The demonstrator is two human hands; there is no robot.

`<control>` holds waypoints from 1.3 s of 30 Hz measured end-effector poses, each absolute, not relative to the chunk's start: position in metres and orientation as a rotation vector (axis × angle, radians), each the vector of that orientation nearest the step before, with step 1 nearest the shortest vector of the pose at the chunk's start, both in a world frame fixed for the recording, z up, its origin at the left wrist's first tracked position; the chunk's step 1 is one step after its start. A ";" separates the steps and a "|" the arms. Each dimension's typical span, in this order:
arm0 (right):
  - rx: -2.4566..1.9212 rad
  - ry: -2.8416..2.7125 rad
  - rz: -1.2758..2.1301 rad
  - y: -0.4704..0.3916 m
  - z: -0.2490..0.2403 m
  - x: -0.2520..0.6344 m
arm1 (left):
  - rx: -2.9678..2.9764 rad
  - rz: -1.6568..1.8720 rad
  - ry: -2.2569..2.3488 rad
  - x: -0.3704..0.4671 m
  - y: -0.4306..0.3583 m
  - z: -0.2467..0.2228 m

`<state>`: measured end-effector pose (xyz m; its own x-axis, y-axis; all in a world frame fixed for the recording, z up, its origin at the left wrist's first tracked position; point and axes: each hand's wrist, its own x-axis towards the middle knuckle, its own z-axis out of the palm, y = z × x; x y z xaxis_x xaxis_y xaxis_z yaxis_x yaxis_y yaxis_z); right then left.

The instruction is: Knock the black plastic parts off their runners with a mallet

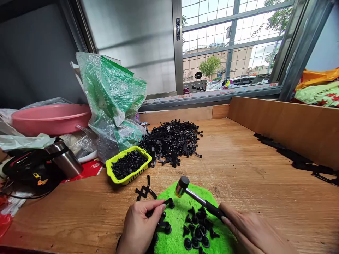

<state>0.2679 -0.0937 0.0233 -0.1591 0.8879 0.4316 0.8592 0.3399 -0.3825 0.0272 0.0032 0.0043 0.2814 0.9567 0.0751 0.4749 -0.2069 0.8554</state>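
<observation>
L hand [139, 225] fingers pinch black plastic clip [162, 223] on green pad [180, 211]. R hand [251, 231] fingers wrapped round small hammer [194, 197]. Risk: hammer head strikes L fingertips, they sit v. close.

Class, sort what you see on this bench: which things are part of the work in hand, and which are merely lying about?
In use: left hand on black part; right hand holding hammer; green pad; yellow tray; black pile.
Lying about: pink basin; steel flask; plastic bag.

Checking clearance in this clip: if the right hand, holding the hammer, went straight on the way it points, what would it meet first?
Likely the left hand and its black plastic part; depth is unclear.
</observation>
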 end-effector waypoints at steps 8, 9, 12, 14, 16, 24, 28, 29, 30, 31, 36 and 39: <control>-1.515 -2.097 -0.146 -0.089 0.032 0.260 | 1.952 0.784 1.313 0.028 0.003 0.011; -1.547 -2.156 -0.167 -0.089 0.031 0.259 | 1.970 0.776 1.316 0.029 0.003 0.012; -1.578 -2.228 -0.195 -0.088 0.029 0.261 | 2.030 0.732 1.347 0.031 0.002 0.016; -1.566 -2.179 -0.206 -0.087 0.028 0.262 | 2.046 0.722 1.383 0.032 0.001 0.020; -1.585 -2.166 -0.222 -0.086 0.026 0.262 | 2.073 0.721 1.403 0.033 0.001 0.024; -1.560 -2.163 -0.199 -0.088 0.025 0.258 | 2.041 0.846 1.376 0.032 0.001 0.029; -1.640 -2.268 -0.173 -0.088 0.021 0.257 | 2.069 0.805 1.380 0.032 0.002 0.030; -1.656 -2.265 -0.180 -0.088 0.020 0.258 | 2.089 0.780 1.384 0.032 0.002 0.030; -1.666 -2.247 -0.186 -0.088 0.019 0.260 | 2.108 0.752 1.392 0.032 0.002 0.030; -1.674 -2.232 -0.193 -0.089 0.019 0.263 | 2.119 0.722 1.398 0.032 0.002 0.030; -1.723 -2.084 -0.231 -0.097 0.020 0.273 | 2.012 0.701 1.342 0.030 0.002 0.022; -1.735 -2.012 -0.232 -0.104 0.016 0.277 | 1.921 0.746 1.276 0.026 0.003 0.016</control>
